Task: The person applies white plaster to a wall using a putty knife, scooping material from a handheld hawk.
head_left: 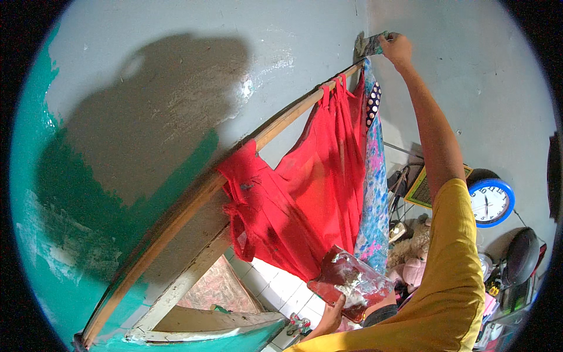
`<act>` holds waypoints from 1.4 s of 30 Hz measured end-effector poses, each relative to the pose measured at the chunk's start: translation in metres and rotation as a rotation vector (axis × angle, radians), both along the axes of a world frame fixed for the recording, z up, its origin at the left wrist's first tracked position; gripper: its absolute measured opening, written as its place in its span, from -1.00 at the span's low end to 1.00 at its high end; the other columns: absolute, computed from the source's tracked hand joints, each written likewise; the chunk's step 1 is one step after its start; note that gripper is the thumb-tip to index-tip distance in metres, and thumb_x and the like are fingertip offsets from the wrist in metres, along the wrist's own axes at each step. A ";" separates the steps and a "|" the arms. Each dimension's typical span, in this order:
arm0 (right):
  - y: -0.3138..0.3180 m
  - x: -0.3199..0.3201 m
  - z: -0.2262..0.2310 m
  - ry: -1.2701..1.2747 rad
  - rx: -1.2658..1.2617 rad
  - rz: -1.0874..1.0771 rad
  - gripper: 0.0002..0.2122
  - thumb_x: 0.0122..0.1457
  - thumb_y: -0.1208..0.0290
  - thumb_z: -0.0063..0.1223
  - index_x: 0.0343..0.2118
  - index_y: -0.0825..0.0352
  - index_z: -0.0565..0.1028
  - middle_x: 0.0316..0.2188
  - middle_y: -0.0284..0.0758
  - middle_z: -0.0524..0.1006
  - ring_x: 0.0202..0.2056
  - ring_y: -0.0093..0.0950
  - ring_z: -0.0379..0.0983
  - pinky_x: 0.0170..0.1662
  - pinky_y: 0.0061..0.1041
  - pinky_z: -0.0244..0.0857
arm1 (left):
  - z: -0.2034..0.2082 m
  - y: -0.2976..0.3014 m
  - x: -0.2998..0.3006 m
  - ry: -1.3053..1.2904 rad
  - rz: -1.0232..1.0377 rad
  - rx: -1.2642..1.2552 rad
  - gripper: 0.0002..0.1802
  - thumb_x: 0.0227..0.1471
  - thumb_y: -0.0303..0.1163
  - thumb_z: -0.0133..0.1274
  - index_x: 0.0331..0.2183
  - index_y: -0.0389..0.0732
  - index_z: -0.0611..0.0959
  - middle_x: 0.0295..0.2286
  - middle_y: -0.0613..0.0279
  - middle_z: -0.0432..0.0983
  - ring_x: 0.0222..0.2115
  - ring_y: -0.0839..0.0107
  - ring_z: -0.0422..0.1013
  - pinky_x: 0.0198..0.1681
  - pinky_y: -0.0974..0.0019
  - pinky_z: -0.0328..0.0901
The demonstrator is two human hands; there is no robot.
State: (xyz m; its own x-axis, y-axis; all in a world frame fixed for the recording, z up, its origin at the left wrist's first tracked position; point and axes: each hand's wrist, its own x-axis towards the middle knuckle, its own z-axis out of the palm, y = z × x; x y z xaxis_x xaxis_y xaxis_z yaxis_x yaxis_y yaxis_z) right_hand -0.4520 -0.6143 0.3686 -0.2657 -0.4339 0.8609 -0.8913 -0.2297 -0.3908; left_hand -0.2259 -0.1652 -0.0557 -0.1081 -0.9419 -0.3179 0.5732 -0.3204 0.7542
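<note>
My right hand (pixel 398 49), at the end of a raised arm in a yellow sleeve, is closed on a smeared grey putty scraper (pixel 372 44). The scraper's blade is against the grey wall (pixel 316 29), close to the corner and just above the end of a wooden rail (pixel 293 119). Low in front of me, my left hand (pixel 332 315) grips the edge of a dark red, flat tray (pixel 346 287) smeared with white paste. A red curtain (pixel 328 176) hangs bunched from the rail, with its lower part next to the tray.
A blue patterned cloth (pixel 375 199) hangs beside the curtain. On the right wall is a blue-rimmed clock (pixel 491 202), with clutter and a pink stuffed toy (pixel 413 271) below. A doorway frame (pixel 176 299) lies under the rail. Green paint (pixel 35 193) covers the left wall.
</note>
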 end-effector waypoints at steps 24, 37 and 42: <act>0.029 -0.006 -0.012 0.023 -0.197 0.245 -0.74 0.02 0.36 -0.07 -0.28 0.44 0.39 -0.54 -0.15 0.51 -0.49 -0.41 0.45 -0.42 -0.46 0.27 | 0.007 0.007 0.004 -0.050 -0.064 0.010 -0.66 0.01 -0.20 -0.04 -0.24 -0.18 0.30 -0.41 0.40 0.22 -0.38 0.56 0.13 -0.30 0.44 0.10; 0.020 0.025 -0.036 -0.020 -0.094 0.181 -0.65 -0.02 0.30 -0.01 -0.18 0.35 0.29 -0.45 -0.11 0.50 -0.42 -0.26 0.45 -0.34 -0.40 0.27 | 0.009 0.011 0.004 -0.113 -0.043 -0.049 -0.54 0.01 -0.22 -0.04 -0.11 -0.22 0.24 -0.28 0.31 0.26 -0.26 0.50 0.17 -0.18 0.39 0.12; 0.046 0.027 -0.031 0.073 -0.024 0.302 -0.66 0.03 0.37 -0.05 -0.14 0.38 0.26 -0.40 -0.13 0.48 -0.40 -0.37 0.44 -0.30 -0.46 0.26 | 0.023 0.010 0.003 -0.022 -0.049 0.023 -0.57 0.01 -0.23 -0.04 -0.13 -0.22 0.25 -0.31 0.34 0.26 -0.31 0.50 0.19 -0.20 0.40 0.12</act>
